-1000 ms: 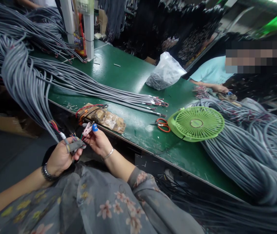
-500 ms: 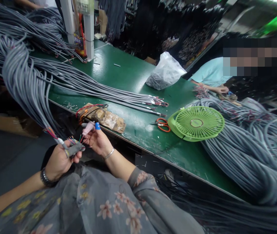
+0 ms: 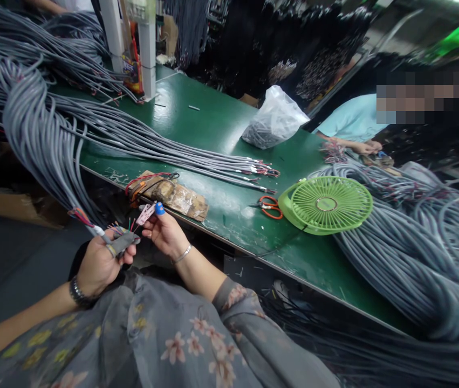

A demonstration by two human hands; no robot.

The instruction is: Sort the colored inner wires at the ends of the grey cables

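My left hand (image 3: pixel 102 264) is closed around the end of a grey cable (image 3: pixel 98 231), below a white wrapped band. Thin coloured wires (image 3: pixel 126 228) fan out of the cable end beside its fingers. A flat grey wrapped piece (image 3: pixel 123 243) lies along the thumb side; whether it is tape on the thumb or a separate part is unclear. Close to the wire tips, my right hand (image 3: pixel 165 233) has its fingers drawn together, with a blue cover (image 3: pixel 159 208) on the thumb. A pink patterned piece (image 3: pixel 145 214) shows at its fingertips; what they grip is too small to make out.
Grey cables (image 3: pixel 180 148) lie across the green table (image 3: pixel 213 118). A taped cardboard block (image 3: pixel 184 199) sits at its edge. Orange-handled scissors (image 3: pixel 270 207), a green fan (image 3: pixel 326 205) and a plastic bag (image 3: pixel 273 118) are farther right. A co-worker's hands (image 3: pixel 369 148) are beyond.
My right hand has turned slightly, showing more of the pink patterned piece. The left hand has shifted a little and still holds the cable. The co-worker's hands have moved slightly.
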